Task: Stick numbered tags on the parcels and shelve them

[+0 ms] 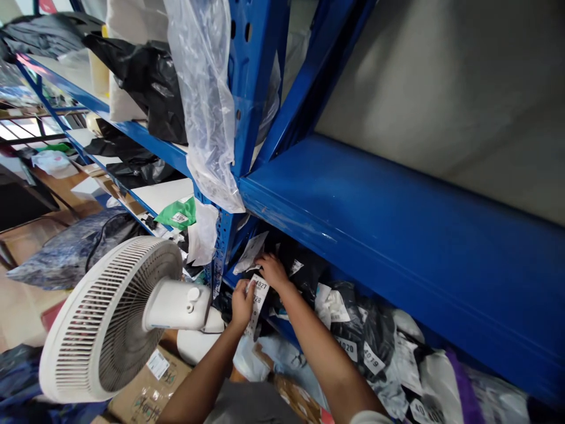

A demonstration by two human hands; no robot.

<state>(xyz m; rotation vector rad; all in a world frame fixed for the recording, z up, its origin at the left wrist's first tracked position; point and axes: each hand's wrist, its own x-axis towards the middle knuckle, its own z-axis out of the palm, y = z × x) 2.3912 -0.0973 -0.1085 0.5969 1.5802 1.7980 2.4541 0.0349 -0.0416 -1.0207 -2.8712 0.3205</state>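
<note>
- Holds a white label sheet (260, 292) in the left hand (242, 303), thumb pressed on its face, other fingers curled at its left edge; reads "4027" near the top, with "028" partly covered lower down.
- Reaches with the right hand (271, 271) just above and right of the sheet, fingers part bent, tips at the lower edge of a pale package (251, 252); cannot tell whether gripping it or only touching.
- Has black plastic bags (311, 268) right of the right hand, and farther right, beyond the right forearm, labels marked "4020" (348, 348) and "4019" (374, 358).
- Works under a wide blue beam (397, 259), above and right of both hands, and beside a blue upright (252, 94), above them.
- Has a white fan (176, 309) near the left hand, on its left, with a cardboard box (143, 388) lower left.
- Has a green packet (177, 214) up and left of both hands, below hanging clear plastic (203, 106).
</note>
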